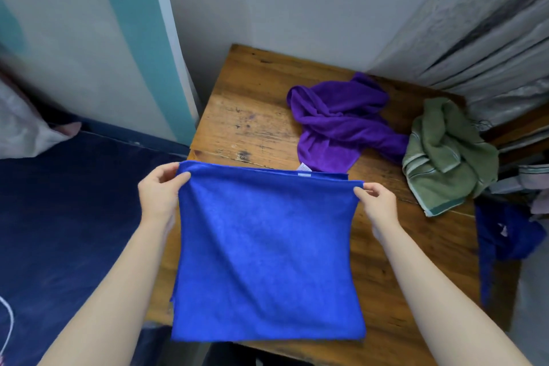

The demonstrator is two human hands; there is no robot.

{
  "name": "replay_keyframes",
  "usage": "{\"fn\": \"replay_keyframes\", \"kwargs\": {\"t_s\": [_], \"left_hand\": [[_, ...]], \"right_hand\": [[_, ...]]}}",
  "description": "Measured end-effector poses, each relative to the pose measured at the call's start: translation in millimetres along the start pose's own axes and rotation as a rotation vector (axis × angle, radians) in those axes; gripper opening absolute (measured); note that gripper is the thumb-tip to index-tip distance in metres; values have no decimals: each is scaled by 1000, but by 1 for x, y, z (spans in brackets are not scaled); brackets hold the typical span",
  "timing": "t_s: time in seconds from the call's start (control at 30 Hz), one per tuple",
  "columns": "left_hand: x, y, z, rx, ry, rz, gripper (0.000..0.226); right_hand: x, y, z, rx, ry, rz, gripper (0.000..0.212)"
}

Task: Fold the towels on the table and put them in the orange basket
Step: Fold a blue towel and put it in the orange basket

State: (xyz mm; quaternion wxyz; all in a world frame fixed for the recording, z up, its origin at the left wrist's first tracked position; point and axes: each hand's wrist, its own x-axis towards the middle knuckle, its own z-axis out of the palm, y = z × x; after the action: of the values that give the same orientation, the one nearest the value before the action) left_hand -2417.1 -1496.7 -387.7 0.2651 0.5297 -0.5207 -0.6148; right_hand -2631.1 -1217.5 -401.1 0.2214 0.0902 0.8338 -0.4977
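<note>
Evenly, a doubled rectangular blue microfibre towel point(267, 249) is pinched at its top corners by left hand point(160, 193) and right hand point(375, 202); beyond the right hand, a crumpled purple plush towel point(341, 122) is seen.

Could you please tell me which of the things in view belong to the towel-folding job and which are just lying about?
Part of the job: blue towel, pinched by left hand and right hand; purple towel; green towel; wooden table. The orange basket is not in view.

Lying about: pillow; bed; curtain; white cable; dark blue cloth off the table's edge, perhaps a towel.
</note>
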Motion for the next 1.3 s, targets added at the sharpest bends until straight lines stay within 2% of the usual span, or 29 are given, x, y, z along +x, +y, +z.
{"fn": "replay_keyframes", "kwargs": {"t_s": [0.17,0.27,0.33,0.43,0.5,0.57,0.63,0.7,0.83,0.93,1.07,1.13,1.23,1.3], "left_hand": [[31,-10,25,67,-31,-74,20],[39,-20,39,89,40,-88,13],[41,-28,42,89,59,-110,8],[39,-35,39,150,-22,-130,35],[27,-37,35,390,-79,-38,53],[1,-43,26,722,-114,122,63],[-36,-55,10,934,-162,272,67],[-73,-77,-10,1064,-226,310,64],[-112,-114,-46,1335,-408,215,59],[-119,-133,-65,1489,-417,159,67],[-121,-128,-69,1463,-374,222,55],[-126,-123,-70,1359,-322,160,57],[-135,-119,-83,1139,-221,111,55],[-139,-118,-91,863,-184,13,45]], "right_hand": [[22,4,24,36,72,58,8],[32,10,33,-51,98,71,3],[35,14,34,-152,125,66,8],[28,11,33,-319,169,14,25],[14,13,32,-462,147,-93,37],[-11,22,30,-654,92,-309,43],[-38,45,26,-839,27,-585,47],[-65,69,17,-971,-54,-714,52],[-92,100,2,-1163,-234,-680,49],[-103,111,-4,-1323,-271,-587,53],[-115,111,-2,-1208,-233,-536,56],[-125,111,-4,-1205,-194,-523,57],[-149,123,-18,-1174,-182,-551,58],[-161,143,-27,-1179,-218,-516,58]]}}
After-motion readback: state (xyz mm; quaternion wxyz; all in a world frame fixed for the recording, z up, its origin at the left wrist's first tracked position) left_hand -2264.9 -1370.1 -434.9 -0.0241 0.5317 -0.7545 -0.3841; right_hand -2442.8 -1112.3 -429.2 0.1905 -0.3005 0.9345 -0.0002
